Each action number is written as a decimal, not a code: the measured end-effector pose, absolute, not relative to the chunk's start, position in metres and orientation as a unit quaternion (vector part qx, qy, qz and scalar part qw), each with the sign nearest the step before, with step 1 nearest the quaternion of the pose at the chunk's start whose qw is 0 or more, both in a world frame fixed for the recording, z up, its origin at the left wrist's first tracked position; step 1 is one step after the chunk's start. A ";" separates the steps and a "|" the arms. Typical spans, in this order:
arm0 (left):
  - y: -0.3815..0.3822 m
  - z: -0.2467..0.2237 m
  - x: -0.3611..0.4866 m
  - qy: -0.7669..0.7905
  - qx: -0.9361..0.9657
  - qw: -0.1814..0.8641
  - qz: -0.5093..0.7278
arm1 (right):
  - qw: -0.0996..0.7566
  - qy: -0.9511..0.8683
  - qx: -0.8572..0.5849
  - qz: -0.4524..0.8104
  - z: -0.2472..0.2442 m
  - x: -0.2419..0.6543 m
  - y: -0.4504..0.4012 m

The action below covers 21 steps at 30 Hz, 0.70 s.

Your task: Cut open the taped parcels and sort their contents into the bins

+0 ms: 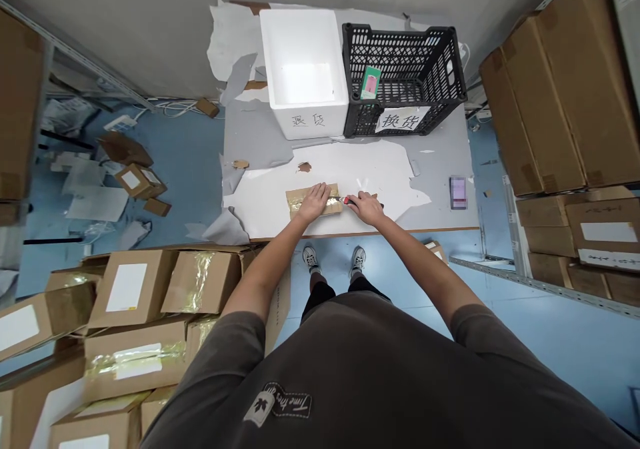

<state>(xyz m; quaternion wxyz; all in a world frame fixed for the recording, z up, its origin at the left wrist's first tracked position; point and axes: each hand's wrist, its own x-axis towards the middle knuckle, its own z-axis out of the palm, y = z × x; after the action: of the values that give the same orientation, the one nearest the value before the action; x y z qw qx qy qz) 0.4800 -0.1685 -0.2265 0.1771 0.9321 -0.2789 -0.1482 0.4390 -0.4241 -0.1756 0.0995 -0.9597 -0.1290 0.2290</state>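
A small brown cardboard box with shiny clear tape lies on the table near its front edge. Across its top rests my left hand, fingers stretched out and pressing on it. My right hand is closed around a red and black utility knife. The knife's blade points left and meets the right end of the box, by the tape. Part of the handle is hidden under my fingers.
Behind the box stand a white foam bin and a black plastic crate holding a green packet. A phone lies at the table's right. Stacked cartons crowd the lower left; shelved cartons line the right.
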 end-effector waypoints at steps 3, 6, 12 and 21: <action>-0.168 -0.233 0.478 -0.265 0.934 0.190 -0.146 | 0.095 -0.129 -0.961 0.226 -0.178 0.442 -0.426; -0.168 -0.238 0.478 -0.262 0.933 0.203 -0.143 | 0.097 -0.134 -0.960 0.225 -0.181 0.446 -0.432; -0.168 -0.243 0.477 -0.259 0.933 0.210 -0.137 | 0.120 -0.162 -0.956 0.214 -0.187 0.470 -0.425; -0.169 -0.233 0.476 -0.254 0.930 0.233 -0.127 | 0.298 -0.003 -0.930 0.213 -0.205 0.446 -0.460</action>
<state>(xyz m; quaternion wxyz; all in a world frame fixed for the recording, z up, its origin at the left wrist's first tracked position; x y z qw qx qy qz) 0.4765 -0.1695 -0.2328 0.2334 0.9300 -0.2540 -0.1267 0.4458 -0.4597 -0.2049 0.2981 -0.9305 -0.0033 0.2130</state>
